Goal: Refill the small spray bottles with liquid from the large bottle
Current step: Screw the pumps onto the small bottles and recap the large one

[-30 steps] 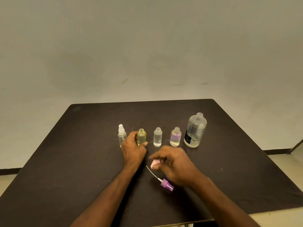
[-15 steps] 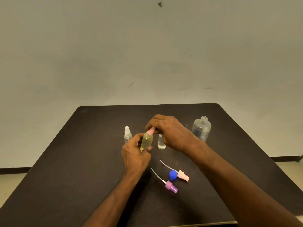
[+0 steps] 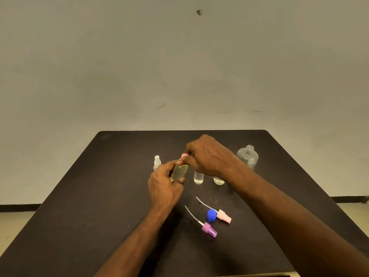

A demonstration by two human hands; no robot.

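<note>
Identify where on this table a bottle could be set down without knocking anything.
Free: the table left of the white-capped bottle and left hand, and the strip behind the bottles. Crowded: the row from yellow bottle to large bottle, and the loose spray heads in front.

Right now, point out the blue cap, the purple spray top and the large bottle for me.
blue cap (image 3: 211, 214), head view, on its round top.
purple spray top (image 3: 208, 230), head view, on its purple collar.
large bottle (image 3: 248, 157), head view, on its clear shoulder below the open neck.

Tops of 2 small bottles (image 3: 198, 177) behind right hand (image 3: 207, 154)
</note>
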